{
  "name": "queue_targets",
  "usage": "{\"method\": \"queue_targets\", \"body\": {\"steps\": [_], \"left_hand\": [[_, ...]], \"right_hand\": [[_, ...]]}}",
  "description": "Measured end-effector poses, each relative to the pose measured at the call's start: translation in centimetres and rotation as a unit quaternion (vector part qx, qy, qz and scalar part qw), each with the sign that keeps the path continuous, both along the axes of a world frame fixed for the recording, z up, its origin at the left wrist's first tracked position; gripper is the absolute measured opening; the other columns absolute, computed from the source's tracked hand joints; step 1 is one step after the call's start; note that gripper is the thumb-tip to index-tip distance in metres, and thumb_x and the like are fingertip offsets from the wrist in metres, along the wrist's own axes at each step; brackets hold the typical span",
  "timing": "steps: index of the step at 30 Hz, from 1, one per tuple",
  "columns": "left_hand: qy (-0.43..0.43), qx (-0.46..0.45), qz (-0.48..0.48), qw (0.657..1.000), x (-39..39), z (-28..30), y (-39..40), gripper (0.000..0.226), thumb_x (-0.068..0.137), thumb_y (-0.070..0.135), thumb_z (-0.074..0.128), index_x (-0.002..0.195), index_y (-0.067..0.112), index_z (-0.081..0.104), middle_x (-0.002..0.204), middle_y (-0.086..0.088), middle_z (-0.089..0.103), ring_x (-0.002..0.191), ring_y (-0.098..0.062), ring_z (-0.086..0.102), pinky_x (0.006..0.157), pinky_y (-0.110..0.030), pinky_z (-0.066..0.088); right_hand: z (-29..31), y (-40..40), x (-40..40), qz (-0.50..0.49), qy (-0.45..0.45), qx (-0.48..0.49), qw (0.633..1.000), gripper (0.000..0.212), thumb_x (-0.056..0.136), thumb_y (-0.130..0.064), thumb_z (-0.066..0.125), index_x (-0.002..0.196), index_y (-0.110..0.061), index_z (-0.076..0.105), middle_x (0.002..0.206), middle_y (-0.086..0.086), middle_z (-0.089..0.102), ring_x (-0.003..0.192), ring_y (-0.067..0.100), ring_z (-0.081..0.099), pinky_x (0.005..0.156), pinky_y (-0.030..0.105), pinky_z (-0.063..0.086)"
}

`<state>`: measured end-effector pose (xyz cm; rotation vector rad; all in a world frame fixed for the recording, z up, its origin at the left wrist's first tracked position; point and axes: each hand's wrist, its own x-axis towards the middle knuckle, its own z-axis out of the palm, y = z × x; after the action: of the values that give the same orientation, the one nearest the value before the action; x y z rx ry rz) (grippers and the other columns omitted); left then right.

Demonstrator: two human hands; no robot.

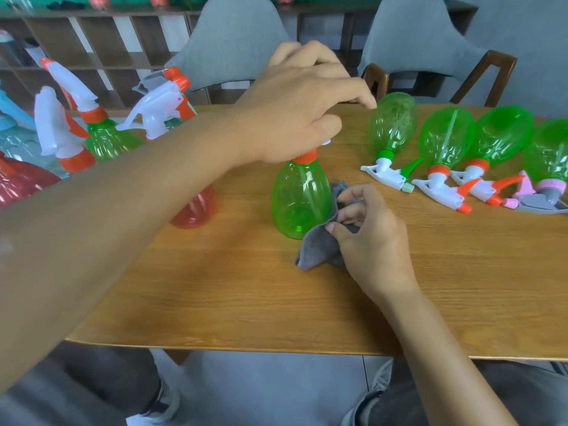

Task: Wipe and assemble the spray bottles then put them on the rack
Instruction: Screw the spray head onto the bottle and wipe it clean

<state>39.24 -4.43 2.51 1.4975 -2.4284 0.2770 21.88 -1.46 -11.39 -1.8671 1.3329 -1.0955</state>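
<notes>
From the head camera, a green spray bottle [299, 198] stands upright near the middle of the wooden surface [215, 287]. The left hand [295, 109] comes down over its top, fingers curled round the white sprayer head above the orange collar, gripping it. The right hand [368, 238] pinches a grey cloth [316, 247] between thumb and fingers and holds it against the bottle's lower right side; part of the cloth lies on the surface.

To the right, four more green bottles [445, 136] lie on their sides in a row, sprayer heads pointing toward the person, with green, orange and pink collars. A red bottle [196, 207] stands just left of the held bottle, partly hidden by the left forearm. Further left, several assembled bottles with white and orange sprayers [159, 103] stand grouped at the edge of the surface. Behind the surface are two grey chairs [227, 38] and a brown rack [92, 44] of open compartments against the wall.
</notes>
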Motion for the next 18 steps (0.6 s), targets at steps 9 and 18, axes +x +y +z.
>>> {"method": "queue_targets", "body": {"steps": [9,18], "left_hand": [[0.05,0.07,-0.022,0.996,-0.4,0.1,0.5,0.066,0.076,0.016,0.037,0.129,0.043,0.064,0.127,0.016,0.057,0.137,-0.013,0.035,0.106,-0.028,0.015],[0.077,0.086,-0.031,0.993,-0.4,0.0,0.9,0.067,0.076,0.008,0.039,0.127,0.04,0.067,0.138,0.018,0.055,0.143,-0.013,0.026,0.109,-0.024,0.008]], "right_hand": [[1.4,0.0,0.4,-0.021,-0.157,-0.047,0.986,0.043,0.09,0.003,0.069,0.101,-0.036,0.053,0.086,-0.007,0.068,0.08,0.011,0.067,0.08,0.025,0.054],[2.6,0.5,1.6,-0.044,-0.223,-0.091,0.969,0.033,0.091,-0.002,0.072,0.105,-0.027,0.055,0.091,-0.006,0.073,0.089,0.007,0.07,0.087,0.023,0.053]]}}
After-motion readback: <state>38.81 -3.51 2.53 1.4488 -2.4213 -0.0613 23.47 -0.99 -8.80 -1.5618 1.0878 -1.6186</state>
